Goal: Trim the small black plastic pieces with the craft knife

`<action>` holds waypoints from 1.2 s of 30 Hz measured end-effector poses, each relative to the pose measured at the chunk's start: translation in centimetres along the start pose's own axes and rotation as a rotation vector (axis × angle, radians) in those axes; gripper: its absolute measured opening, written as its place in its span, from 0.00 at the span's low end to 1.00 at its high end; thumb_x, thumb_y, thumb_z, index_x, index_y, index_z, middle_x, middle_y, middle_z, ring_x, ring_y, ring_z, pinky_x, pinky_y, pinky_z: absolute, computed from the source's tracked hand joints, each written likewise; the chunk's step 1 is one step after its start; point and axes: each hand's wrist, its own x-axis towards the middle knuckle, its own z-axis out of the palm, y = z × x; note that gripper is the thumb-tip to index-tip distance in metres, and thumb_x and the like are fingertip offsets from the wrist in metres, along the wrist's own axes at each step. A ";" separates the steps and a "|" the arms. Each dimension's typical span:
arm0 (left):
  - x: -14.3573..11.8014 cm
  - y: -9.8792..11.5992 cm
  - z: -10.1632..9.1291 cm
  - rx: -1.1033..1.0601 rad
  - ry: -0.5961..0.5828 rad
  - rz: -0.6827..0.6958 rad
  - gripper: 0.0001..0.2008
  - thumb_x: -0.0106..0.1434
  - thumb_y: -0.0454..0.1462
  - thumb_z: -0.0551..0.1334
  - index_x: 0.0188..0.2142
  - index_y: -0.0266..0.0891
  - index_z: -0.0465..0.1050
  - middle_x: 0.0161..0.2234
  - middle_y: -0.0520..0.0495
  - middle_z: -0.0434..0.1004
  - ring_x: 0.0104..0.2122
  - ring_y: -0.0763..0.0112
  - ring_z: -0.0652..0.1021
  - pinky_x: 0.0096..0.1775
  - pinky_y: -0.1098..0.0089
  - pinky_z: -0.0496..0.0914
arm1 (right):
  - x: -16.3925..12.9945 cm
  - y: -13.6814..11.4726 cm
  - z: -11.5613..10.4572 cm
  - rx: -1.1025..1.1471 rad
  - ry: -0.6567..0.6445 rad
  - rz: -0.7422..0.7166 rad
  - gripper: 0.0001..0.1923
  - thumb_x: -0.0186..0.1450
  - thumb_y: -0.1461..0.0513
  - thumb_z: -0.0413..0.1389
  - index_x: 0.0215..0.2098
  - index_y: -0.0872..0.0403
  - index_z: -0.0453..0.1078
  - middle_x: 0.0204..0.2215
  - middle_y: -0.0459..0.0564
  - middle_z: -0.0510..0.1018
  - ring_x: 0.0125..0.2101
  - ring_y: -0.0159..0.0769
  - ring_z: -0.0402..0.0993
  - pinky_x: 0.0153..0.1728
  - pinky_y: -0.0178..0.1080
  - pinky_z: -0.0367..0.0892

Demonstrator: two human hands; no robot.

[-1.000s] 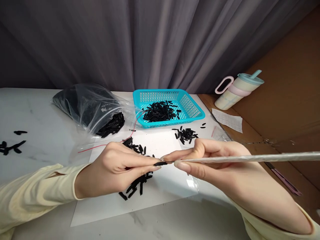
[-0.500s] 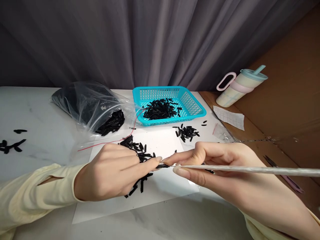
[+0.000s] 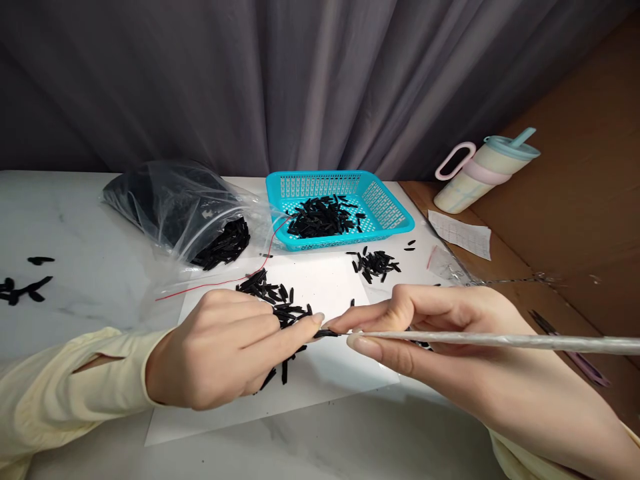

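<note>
My left hand (image 3: 225,350) is closed, index finger stretched to the right, and pinches a thin black sliver (image 3: 327,333) by its left end. My right hand (image 3: 425,340) pinches a long whitish rod (image 3: 480,341) between thumb and fingers. A fine dark tip at the rod's left end meets the sliver's right end; whether it pierces the sliver I cannot tell. Under my left hand, a loose pile of similar black slivers (image 3: 260,285) lies on a white paper sheet (image 3: 200,423), partly hidden by the hand.
Behind sit a blue perforated basket (image 3: 395,220) holding black slivers and a clear zip bag (image 3: 165,207) of them. A small heap (image 3: 376,265) lies before the basket. At right are a tumbler (image 3: 470,180), paper slip (image 3: 465,235) and pointed tool with pinkish handles (image 3: 575,353).
Both hands keep their hold and have hardly moved. The sliver's visible part between them looks slightly shorter and nearer my right fingertips. The view has shifted a little.
</note>
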 end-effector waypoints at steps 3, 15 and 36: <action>0.1 0.0 0.0 -0.003 -0.001 -0.006 0.17 0.61 0.23 0.50 0.47 0.30 0.68 0.16 0.58 0.60 0.19 0.75 0.61 0.23 0.69 0.52 | 0.1 -0.1 0.0 -0.020 0.010 0.025 0.13 0.59 0.62 0.60 0.18 0.53 0.66 0.31 0.47 0.81 0.36 0.41 0.79 0.29 0.32 0.74; 0.1 0.1 0.2 0.042 0.012 -0.013 0.16 0.62 0.23 0.49 0.47 0.30 0.68 0.15 0.59 0.57 0.17 0.77 0.61 0.22 0.69 0.51 | -0.1 0.1 0.1 -0.152 0.004 -0.022 0.15 0.61 0.61 0.58 0.18 0.54 0.63 0.29 0.46 0.80 0.28 0.37 0.78 0.22 0.31 0.68; 0.5 0.2 0.3 0.028 0.027 -0.047 0.13 0.63 0.25 0.51 0.43 0.32 0.70 0.13 0.59 0.60 0.15 0.78 0.62 0.19 0.70 0.53 | -0.6 0.6 0.6 -0.245 0.082 -0.147 0.11 0.62 0.62 0.57 0.21 0.51 0.67 0.31 0.45 0.81 0.30 0.37 0.79 0.20 0.29 0.68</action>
